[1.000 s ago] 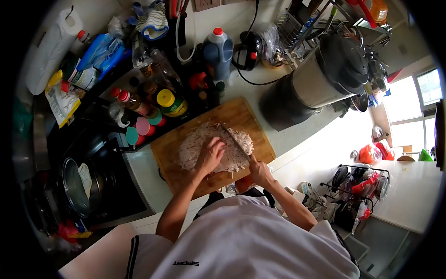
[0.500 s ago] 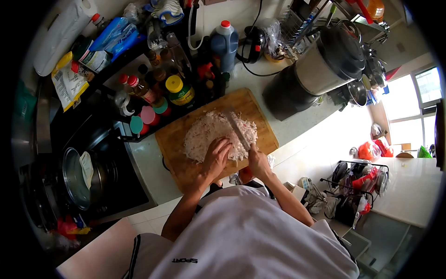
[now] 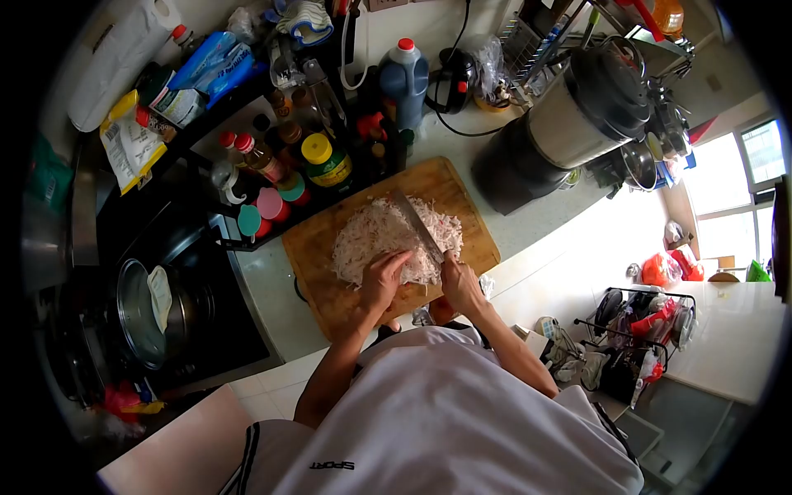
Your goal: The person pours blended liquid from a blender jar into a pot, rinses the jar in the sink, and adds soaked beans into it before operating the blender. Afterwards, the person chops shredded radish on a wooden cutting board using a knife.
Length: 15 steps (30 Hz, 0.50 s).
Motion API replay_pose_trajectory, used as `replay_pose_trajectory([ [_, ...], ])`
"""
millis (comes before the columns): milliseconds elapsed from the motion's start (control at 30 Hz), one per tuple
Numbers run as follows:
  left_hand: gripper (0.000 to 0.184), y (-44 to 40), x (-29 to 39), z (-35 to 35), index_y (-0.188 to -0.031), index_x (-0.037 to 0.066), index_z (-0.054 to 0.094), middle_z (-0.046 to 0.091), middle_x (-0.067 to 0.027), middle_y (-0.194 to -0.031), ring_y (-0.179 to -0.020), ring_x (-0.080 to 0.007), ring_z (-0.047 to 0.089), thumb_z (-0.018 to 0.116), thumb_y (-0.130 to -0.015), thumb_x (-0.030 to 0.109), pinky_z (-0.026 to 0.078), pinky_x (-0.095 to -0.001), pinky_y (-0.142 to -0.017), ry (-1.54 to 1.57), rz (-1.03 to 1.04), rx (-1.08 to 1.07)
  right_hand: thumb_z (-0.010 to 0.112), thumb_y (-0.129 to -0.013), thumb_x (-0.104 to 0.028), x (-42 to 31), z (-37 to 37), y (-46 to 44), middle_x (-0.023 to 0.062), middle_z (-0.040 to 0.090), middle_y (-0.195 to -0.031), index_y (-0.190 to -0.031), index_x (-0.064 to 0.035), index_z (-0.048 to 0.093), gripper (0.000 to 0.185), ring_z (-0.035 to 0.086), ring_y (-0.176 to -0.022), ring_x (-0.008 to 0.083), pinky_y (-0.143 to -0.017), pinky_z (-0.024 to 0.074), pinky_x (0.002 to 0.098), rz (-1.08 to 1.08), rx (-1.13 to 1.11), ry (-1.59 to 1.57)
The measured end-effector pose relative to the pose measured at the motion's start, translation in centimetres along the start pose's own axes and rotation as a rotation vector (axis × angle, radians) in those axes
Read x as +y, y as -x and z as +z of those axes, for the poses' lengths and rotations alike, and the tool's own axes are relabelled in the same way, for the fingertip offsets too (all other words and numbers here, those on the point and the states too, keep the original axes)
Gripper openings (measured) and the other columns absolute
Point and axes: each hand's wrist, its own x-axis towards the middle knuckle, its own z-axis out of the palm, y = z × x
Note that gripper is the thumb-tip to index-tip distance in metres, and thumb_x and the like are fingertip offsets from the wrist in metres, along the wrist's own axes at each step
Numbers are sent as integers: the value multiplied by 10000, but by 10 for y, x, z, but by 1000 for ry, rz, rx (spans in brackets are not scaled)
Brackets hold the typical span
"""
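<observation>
A broad pile of finely shredded, pale pinkish-white food covers the middle of a wooden cutting board. My right hand is closed around the handle of a kitchen knife. Its blade points up and left, lying across the right side of the pile. At the pile's near edge is my left hand, its fingers stretched toward the blade and touching the shreds. I see nothing held in it, though the fingertips are partly hidden.
Sauce bottles and jars line a rack behind the board's left side. A large steel-and-black appliance stands to the right. At left, a lidded pan with a cloth on it sits on the black stove.
My left hand has drawn back slightly from the blade toward the near edge of the pile. The knife blade lies a little lower against the food. The whole view has shifted slightly.
</observation>
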Motion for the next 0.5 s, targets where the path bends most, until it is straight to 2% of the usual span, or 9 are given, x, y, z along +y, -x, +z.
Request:
replay_pose_trajectory([
  [67, 199, -3, -4, 1, -977, 6, 671, 671, -123, -940, -895, -289, 638, 589, -813, -72, 516, -357, -810, -45, 41, -11, 450, -868, -88, 8, 13, 5, 252, 559, -611, -1028, 7, 400, 192, 569, -587, 468, -515, 443, 526, 12, 80, 27],
  [200, 188, -12, -2, -2, -962, 17, 678, 673, -115, -917, -906, -293, 628, 623, -797, -54, 508, -372, -812, -54, 109, -16, 469, -853, -72, 29, 16, -5, 270, 566, -639, -1011, 3, 390, 192, 565, -604, 483, -524, 438, 537, 50, -27, -25],
  [333, 189, -9, 2, 0, -956, 24, 679, 672, -107, -895, -907, -295, 619, 653, -780, -40, 505, -373, -796, -62, 95, 29, 482, -861, -39, 18, 5, 4, 273, 557, -626, -1036, 42, 433, 199, 561, -590, 467, -509, 422, 516, 62, 73, -9],
  [500, 192, -4, -2, 2, -988, 10, 669, 669, -112, -933, -881, -298, 622, 635, -806, -39, 508, -366, -787, -75, 33, -46, 499, -839, -13, 27, 4, -5, 281, 555, -624, -1049, 51, 428, 230, 558, -590, 476, -509, 419, 516, 74, 49, -48],
])
